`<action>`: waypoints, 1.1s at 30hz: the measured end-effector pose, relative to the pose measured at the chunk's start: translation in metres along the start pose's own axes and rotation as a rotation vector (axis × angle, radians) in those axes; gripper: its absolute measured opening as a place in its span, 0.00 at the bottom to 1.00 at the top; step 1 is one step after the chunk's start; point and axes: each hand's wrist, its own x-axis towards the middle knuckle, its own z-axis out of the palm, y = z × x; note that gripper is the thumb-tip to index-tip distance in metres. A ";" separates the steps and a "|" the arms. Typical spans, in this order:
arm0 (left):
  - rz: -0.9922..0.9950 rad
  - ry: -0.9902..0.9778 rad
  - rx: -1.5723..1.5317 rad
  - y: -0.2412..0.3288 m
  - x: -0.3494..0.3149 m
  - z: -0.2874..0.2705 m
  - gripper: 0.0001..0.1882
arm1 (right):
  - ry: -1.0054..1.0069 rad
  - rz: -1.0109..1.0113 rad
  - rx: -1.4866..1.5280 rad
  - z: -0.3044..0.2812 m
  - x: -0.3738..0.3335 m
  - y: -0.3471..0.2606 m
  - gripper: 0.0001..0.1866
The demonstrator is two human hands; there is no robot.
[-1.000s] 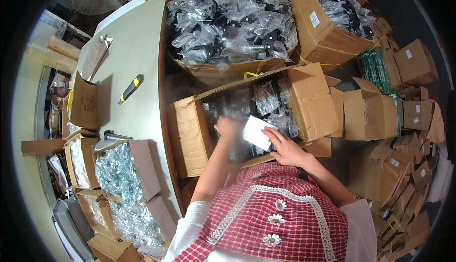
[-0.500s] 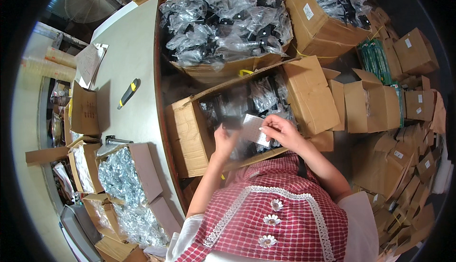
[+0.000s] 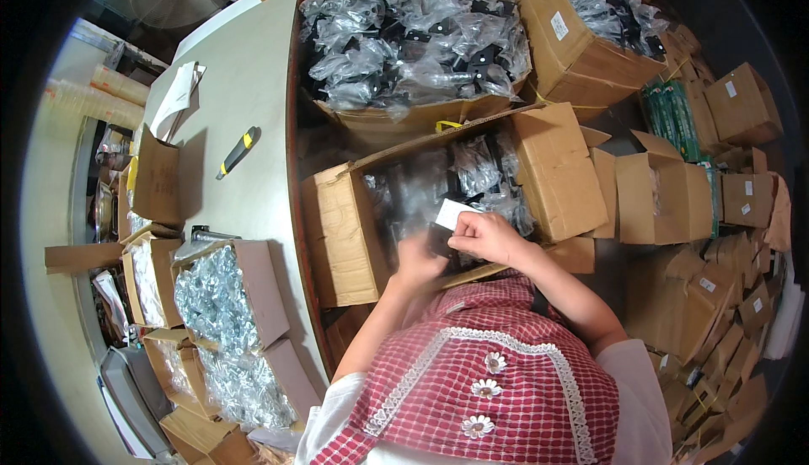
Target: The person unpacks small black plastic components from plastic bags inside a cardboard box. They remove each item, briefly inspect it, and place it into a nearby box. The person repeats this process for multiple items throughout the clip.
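Observation:
In front of me, over an open cardboard carton (image 3: 340, 241), my two hands are close together. My right hand (image 3: 490, 241) is closed on a small white paper sheet (image 3: 455, 211), which sticks out past the fingers. My left hand (image 3: 419, 261) is smeared by motion, its fingers curled at a small black part (image 3: 439, 240) that lies between the two hands. What kind of part it is cannot be made out. Inside the carton lie black parts in clear plastic bags (image 3: 477, 168).
A grey table (image 3: 253, 69) at the left bears a yellow-and-black utility knife (image 3: 238, 153) and papers (image 3: 179, 98). Beyond the carton stands a box heaped with bagged black parts (image 3: 413, 35). Boxes of clear-bagged pieces (image 3: 217, 305) stand at lower left; cartons (image 3: 666, 199) crowd the right.
My left hand has moved right and slightly down, bringing the black part up to my right hand. The right hand has turned over the sheet, so less of it shows. The view has shifted slightly.

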 end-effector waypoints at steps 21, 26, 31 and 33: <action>-0.555 -0.335 0.461 -0.066 0.001 -0.035 0.15 | 0.305 0.265 0.344 -0.009 -0.035 0.108 0.13; -0.561 -0.042 0.575 -0.069 -0.033 -0.008 0.18 | 0.279 0.209 0.321 0.003 -0.026 0.111 0.15; -0.375 0.087 0.617 -0.064 -0.034 -0.010 0.13 | 0.296 0.184 0.275 0.003 -0.023 0.115 0.14; -0.334 0.138 0.597 -0.062 -0.032 -0.007 0.10 | 0.319 0.181 0.321 -0.001 -0.023 0.119 0.14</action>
